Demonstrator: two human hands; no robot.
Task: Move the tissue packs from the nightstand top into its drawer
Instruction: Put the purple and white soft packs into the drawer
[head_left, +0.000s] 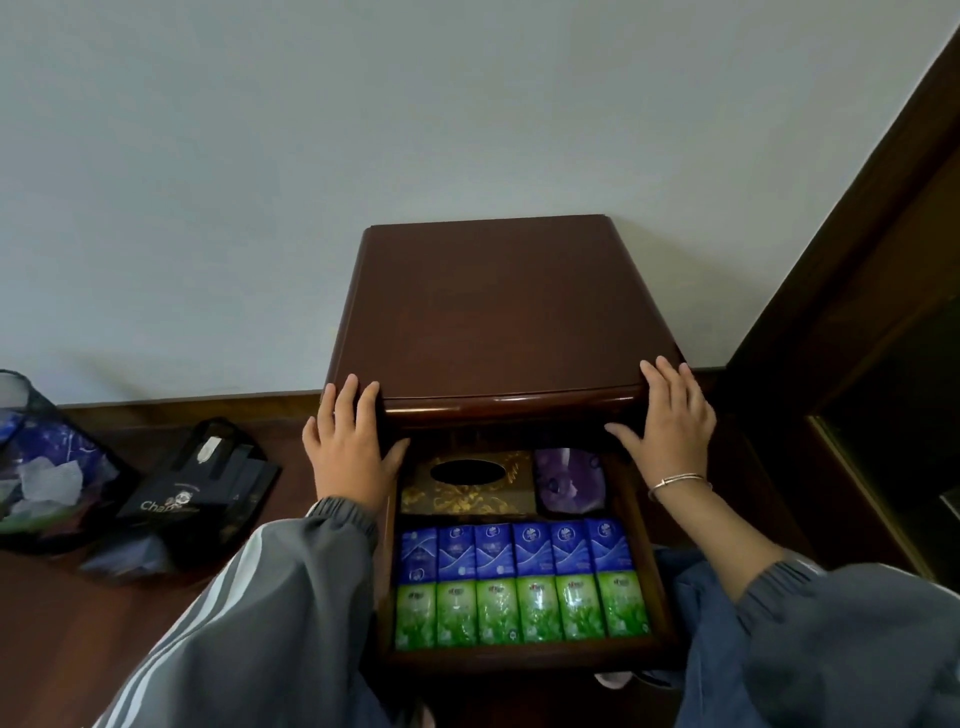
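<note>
- Tissue packs: six blue packs (514, 550) in one row and six green packs (519, 612) in a row nearer me, all lying in the pulled-out drawer (519, 659)
- Same drawer, behind them: gold-patterned tissue box (467, 493), purple pack (570, 480) to its right
- My left hand (348, 441): flat, fingers straight, on the left front corner of the nightstand top (498, 312), gripping nothing
- My right hand (667, 421): flat on the right front corner, gripping nothing
- Floor, left: black bag (197, 483)
</note>
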